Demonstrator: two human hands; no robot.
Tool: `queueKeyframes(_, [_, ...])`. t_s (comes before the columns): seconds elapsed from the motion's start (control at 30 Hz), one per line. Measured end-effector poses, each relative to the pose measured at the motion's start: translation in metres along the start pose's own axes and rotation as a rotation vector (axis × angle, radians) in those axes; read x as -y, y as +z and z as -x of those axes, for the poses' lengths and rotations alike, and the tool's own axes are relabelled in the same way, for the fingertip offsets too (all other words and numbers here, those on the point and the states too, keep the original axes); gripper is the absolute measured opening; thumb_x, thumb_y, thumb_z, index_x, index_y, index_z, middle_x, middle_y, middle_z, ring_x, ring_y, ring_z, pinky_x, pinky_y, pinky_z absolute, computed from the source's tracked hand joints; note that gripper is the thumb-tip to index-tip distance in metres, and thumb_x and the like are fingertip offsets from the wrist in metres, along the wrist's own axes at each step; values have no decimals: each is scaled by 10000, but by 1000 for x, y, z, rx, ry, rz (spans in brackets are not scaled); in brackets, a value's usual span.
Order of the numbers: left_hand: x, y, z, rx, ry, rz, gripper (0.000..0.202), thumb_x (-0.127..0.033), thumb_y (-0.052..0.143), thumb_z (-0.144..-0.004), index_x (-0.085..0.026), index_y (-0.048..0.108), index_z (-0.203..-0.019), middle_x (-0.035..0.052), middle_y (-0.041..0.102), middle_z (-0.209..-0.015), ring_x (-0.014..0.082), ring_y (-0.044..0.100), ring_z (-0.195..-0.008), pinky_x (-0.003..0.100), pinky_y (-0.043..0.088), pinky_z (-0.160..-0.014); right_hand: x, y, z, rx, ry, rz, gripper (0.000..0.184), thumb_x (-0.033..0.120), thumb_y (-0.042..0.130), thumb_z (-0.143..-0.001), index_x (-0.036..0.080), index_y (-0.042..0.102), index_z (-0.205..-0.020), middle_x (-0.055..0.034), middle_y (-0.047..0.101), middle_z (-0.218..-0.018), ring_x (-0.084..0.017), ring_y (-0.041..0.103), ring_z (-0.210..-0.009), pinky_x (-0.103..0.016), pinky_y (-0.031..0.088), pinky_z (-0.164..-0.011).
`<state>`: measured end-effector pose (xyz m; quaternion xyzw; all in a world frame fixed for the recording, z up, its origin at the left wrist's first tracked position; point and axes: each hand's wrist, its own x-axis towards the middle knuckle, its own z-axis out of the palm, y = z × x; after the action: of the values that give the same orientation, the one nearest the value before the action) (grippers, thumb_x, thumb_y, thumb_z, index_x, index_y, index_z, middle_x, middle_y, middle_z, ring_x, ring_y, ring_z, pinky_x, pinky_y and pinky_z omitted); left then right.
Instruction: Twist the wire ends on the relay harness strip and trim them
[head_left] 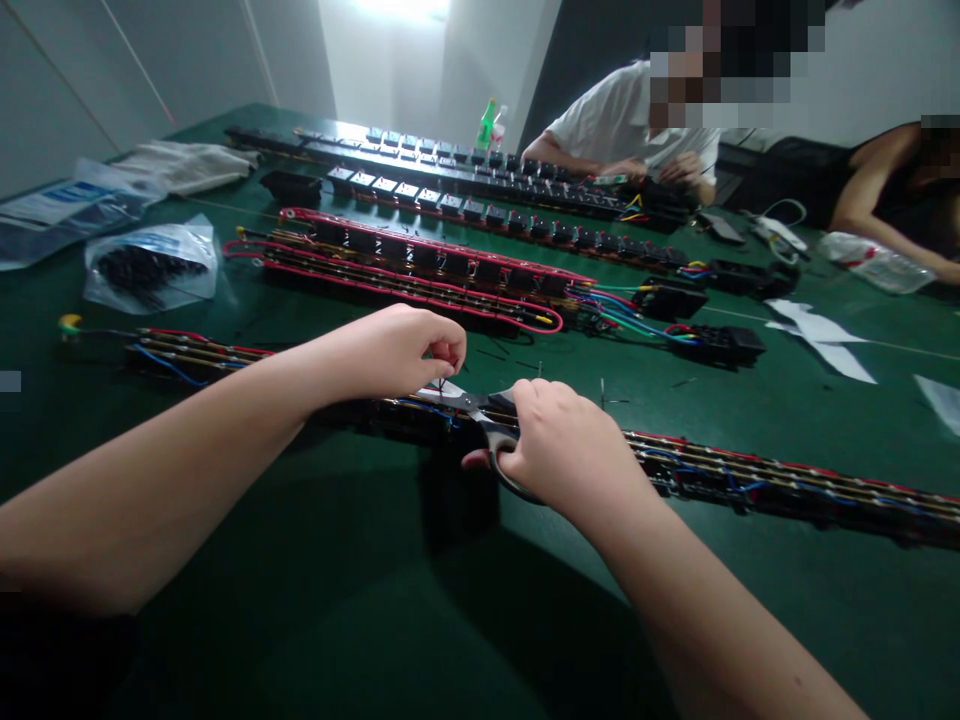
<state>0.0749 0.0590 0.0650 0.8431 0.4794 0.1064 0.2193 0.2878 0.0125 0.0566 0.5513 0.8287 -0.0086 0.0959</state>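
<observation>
A long strip assembly (697, 465) with brass-coloured bars and red and blue wires lies across the table in front of me. My right hand (566, 440) grips the dark handles of a pair of scissors (480, 412), whose blades point left over the strip. Just above the blades, my left hand (420, 350) pinches a thin black cable tie end (442, 382), with fingertips pressed together. The blades lie right beside that tie; whether they touch it I cannot tell.
Behind the strip lies a red-wired assembly (420, 270) with black connectors (720, 343). More long strips (480, 212) lie farther back. A plastic bag of black ties (154, 265) sits at left, paper pieces (821, 335) at right. Two people sit across the table (225, 560).
</observation>
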Motion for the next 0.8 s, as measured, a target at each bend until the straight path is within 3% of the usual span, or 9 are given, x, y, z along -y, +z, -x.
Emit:
queueKeyframes(0.17, [2, 1, -1, -9, -13, 9, 194, -225, 550, -814, -207, 722, -902, -23, 685, -778, 113, 568, -671, 232, 384, -639, -5, 3, -3, -69, -30, 10, 356, 486, 634, -863, 163, 661, -1008, -130, 733, -1002, -317, 703, -953, -357, 492, -694])
queueKeyframes(0.3, [-1, -4, 1, -105, -37, 17, 197, -253, 543, -835, -206, 718, -912, -25, 665, -737, 112, 567, -656, 236, 382, -624, -6, 3, -5, -111, 14, 67, 242, 408, 570, -900, 193, 680, -901, -97, 758, -896, -295, 730, -814, -330, 360, -555])
queueKeyframes(0.43, [-8, -19, 8, -191, -68, -45, 174, -278, 572, -850, -208, 725, -896, -23, 657, -696, 117, 573, -640, 255, 394, -641, -13, -5, -5, -90, 37, 107, 207, 366, 566, -895, 191, 676, -901, -101, 754, -874, -297, 731, -798, -325, 286, -533])
queueKeyframes(0.5, [-7, -24, 10, -250, -96, -61, 170, -290, 596, -852, -208, 733, -909, -13, 679, -722, 127, 593, -659, 271, 422, -676, -21, -12, -2, -51, 76, 122, 296, 468, 562, -914, 191, 663, -931, -102, 748, -901, -305, 724, -825, -328, 304, -542])
queueKeyframes(0.6, [1, -23, 8, -301, -148, -94, 145, -298, 661, -824, -214, 737, -914, 1, 714, -784, 148, 631, -710, 285, 450, -711, -35, -25, 6, 36, 145, 40, 595, 763, 570, -823, 194, 636, -981, -115, 729, -1009, -309, 699, -899, -341, 402, -612])
queueKeyframes(0.73, [16, -10, 2, -282, -202, -329, 284, -439, 591, -910, -193, 729, -880, 56, 725, -815, 208, 659, -773, 319, 459, -720, -49, -37, 18, 244, 227, -31, 639, 836, 569, -753, 224, 642, -924, -97, 725, -982, -302, 678, -853, -365, 455, -634])
queueKeyframes(0.8, [19, -5, 1, -259, -209, -435, 333, -407, 485, -963, -198, 743, -984, 78, 743, -868, 234, 679, -821, 333, 472, -740, -52, -40, 23, 324, 250, -38, 660, 865, 570, -716, 242, 663, -914, -87, 730, -953, -304, 673, -813, -378, 461, -626])
